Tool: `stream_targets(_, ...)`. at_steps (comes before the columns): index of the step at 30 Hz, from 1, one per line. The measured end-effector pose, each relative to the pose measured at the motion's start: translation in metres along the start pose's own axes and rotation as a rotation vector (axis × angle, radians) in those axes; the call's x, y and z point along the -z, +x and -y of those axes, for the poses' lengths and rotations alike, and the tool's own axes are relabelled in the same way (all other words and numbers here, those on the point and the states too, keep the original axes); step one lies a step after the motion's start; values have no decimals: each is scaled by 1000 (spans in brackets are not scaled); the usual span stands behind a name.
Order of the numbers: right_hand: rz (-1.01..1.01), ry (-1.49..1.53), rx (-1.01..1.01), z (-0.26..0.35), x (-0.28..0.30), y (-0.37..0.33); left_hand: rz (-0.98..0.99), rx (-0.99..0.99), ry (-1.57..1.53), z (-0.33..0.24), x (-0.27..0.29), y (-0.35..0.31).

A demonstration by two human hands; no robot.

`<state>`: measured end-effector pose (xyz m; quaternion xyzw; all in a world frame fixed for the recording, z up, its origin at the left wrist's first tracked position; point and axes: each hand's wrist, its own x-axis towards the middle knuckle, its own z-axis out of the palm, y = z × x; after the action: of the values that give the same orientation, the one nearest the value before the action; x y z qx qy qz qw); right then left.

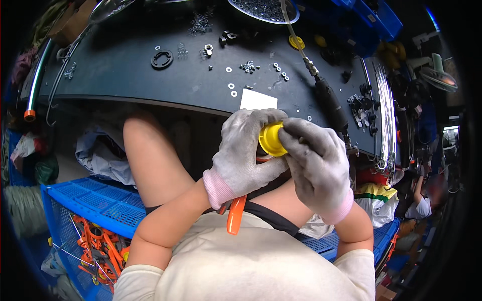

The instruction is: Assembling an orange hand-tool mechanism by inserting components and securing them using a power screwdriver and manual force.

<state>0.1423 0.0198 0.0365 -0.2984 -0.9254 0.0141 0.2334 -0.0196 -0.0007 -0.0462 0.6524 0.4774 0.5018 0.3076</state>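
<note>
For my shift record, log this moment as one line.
left hand: holding yellow part | right hand: touching yellow part | black ring: on table

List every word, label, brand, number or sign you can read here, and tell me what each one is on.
No text can be read in this picture.
Blue bin, upper right: a small white patch, perhaps a label, too small to read.
White card on the bench: no writing visible.
Yellow part between the gloved hands: no lettering that I can make out.
</note>
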Motion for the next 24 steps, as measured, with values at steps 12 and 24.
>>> stream_targets(12,32,97,-194,-24,2,11,-3,-77,120,27,-5,-8)
stream_targets(24,-15,189,-217,-28,-7,4,45,50,33,28,-5,-8)
